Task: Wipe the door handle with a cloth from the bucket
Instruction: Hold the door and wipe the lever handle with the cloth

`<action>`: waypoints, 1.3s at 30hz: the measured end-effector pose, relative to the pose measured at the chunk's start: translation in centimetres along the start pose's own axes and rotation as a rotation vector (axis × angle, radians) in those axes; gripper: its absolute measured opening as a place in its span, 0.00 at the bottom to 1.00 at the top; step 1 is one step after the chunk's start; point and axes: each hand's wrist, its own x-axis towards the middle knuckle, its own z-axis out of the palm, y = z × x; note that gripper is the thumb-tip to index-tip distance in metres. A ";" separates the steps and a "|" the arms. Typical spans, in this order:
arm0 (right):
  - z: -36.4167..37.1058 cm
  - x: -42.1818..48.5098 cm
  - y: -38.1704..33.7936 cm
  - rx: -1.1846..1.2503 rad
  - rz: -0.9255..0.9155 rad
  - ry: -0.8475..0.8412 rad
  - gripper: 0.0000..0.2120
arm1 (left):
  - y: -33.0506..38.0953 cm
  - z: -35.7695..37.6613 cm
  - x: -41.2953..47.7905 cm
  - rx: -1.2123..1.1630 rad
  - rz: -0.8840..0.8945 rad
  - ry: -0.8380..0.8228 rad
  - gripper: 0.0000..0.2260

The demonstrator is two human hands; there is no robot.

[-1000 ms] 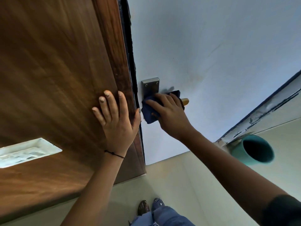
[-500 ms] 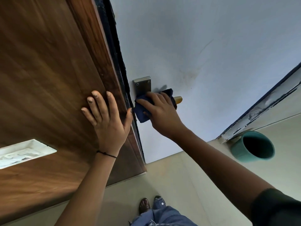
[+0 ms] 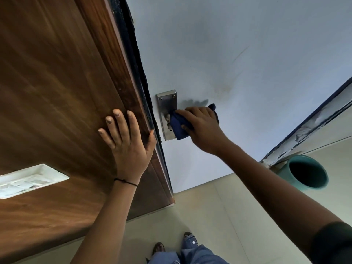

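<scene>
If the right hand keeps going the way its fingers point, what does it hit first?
Probably the metal plate: the right hand, gripping the cloth, points left at it, with the dark door edge just beyond. Depth is unclear.

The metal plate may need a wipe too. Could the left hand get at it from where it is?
Probably yes: the left hand lies flat on the wooden panel, just beside the metal plate, whose upper part is uncovered.

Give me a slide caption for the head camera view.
Right hand wipes door handle with blue cloth; left hand braces wooden door.
</scene>
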 end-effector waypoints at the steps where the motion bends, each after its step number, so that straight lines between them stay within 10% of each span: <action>1: 0.3 -0.1 -0.8 -0.026 -0.016 0.015 0.23 | -0.1 0.1 -0.1 -0.002 0.006 0.005 0.37; 29: -0.8 -0.3 0.9 -0.185 0.086 0.087 0.25 | -0.4 0.2 -0.3 -0.045 0.052 0.011 0.38; 39: -1.3 -2.3 3.3 0.649 0.668 0.125 0.16 | -1.2 0.0 -0.5 -0.011 0.092 -0.007 0.39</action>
